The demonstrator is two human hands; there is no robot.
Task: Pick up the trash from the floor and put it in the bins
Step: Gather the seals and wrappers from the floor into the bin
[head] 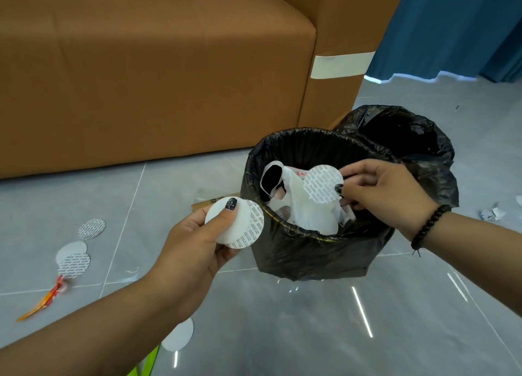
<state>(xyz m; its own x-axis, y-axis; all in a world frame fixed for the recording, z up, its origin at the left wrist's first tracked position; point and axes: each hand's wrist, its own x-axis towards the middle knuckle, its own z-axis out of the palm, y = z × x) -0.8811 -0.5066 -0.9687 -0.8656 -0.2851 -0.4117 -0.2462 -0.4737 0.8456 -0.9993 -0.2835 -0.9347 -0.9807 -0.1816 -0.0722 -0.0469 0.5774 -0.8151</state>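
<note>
A bin lined with a black bag (310, 248) stands on the grey floor with white plastic trash (310, 214) inside. My right hand (381, 189) pinches a round white patterned disc (322, 186) over the bin's opening. Just left of the rim, my left hand (197, 248) holds a small stack of round white discs (234, 223) under its thumb. More discs lie on the floor at the left (91, 228) (73, 258), and another disc (179, 336) lies below my left forearm. An orange wrapper (45, 299) lies at the far left.
A second black-bagged bin (418, 138) stands behind the first. A brown sofa (155, 78) fills the back, with a blue curtain (452, 28) to its right. Crumpled paper (493, 213) lies on the floor at right. A cardboard piece (203, 204) lies beside the bin.
</note>
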